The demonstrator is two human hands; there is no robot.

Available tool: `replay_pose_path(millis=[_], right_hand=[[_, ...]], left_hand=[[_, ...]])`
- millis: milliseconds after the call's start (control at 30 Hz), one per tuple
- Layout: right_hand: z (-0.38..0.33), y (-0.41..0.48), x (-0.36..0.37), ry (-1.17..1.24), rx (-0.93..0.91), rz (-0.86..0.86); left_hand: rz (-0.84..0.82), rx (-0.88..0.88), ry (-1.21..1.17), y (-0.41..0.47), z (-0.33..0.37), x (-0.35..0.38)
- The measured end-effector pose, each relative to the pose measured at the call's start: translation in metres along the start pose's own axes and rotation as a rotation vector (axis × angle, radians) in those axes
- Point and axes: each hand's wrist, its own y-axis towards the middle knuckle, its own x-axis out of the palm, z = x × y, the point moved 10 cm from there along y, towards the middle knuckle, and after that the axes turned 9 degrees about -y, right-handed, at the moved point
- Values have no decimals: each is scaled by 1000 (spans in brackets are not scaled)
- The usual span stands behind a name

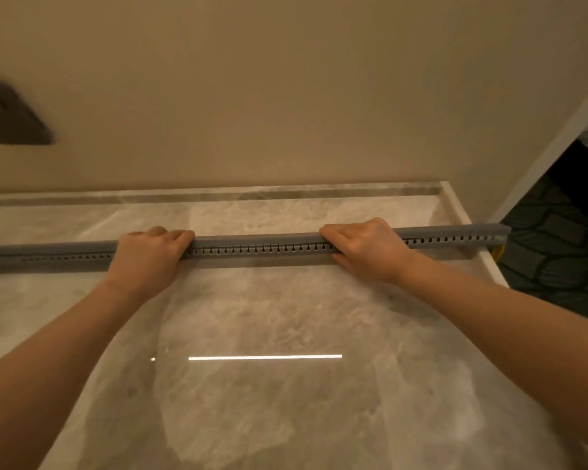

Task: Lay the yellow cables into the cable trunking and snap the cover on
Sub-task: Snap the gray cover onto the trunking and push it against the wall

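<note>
A long grey slotted cable trunking lies across the marble counter from the left edge to past the right edge, with its grey cover on top. My left hand grips it left of the middle, fingers curled over the cover. My right hand grips it right of the middle in the same way. A bit of yellow cable shows under the trunking's right end; the rest of the cables are hidden inside.
The glossy marble counter ends against a beige wall at the back. Its right edge drops to a dark patterned floor. A dark wall plate sits on the wall at the left.
</note>
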Motion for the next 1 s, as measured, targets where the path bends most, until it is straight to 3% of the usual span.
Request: replay_pose_path(millis=[367,800,1000], right_hand=[[50,30,-2,-98,68,347],[82,57,34,-223,50,324],[84,66,46,-293,122,193]], left_hand=[[142,71,104,65,-20,15],[259,126,95,89,-44,32],[80,5,46,97,-53,41]])
